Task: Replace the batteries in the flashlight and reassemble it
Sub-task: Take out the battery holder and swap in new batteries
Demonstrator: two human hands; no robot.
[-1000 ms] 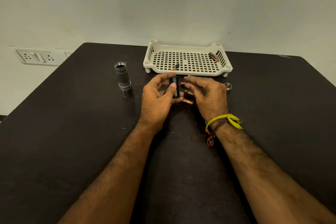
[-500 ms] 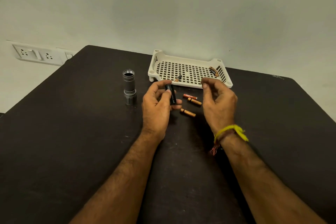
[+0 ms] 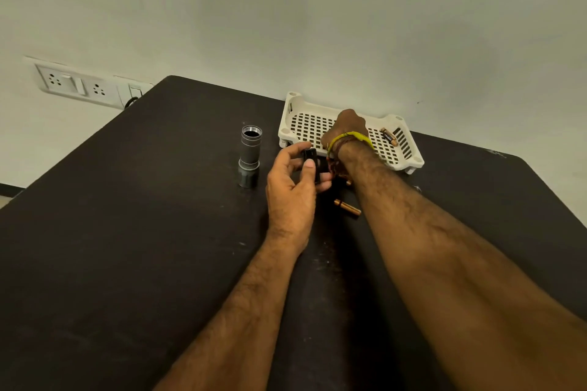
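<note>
My left hand (image 3: pixel 293 187) holds a small black battery holder (image 3: pixel 311 162) upright between thumb and fingers, just above the dark table (image 3: pixel 127 232). The grey flashlight body (image 3: pixel 250 155) stands on end to its left, its open threaded end up. My right hand (image 3: pixel 346 124) reaches into the white slotted tray (image 3: pixel 409 162); its fingers are hidden behind the wrist. A copper-coloured battery (image 3: pixel 347 208) lies on the table beside my right forearm, and the tip of another battery (image 3: pixel 348 182) shows at the arm's edge. A dark battery (image 3: pixel 389 136) lies at the tray's right side.
A wall socket strip (image 3: pixel 76 86) with switches sits on the wall at the left, beyond the table's far left edge. The tray stands at the table's back edge against the pale wall.
My right hand has moved from above the loose batteries forward into the tray. The left hand keeps its hold on the black holder. The view has tilted and shifted.
</note>
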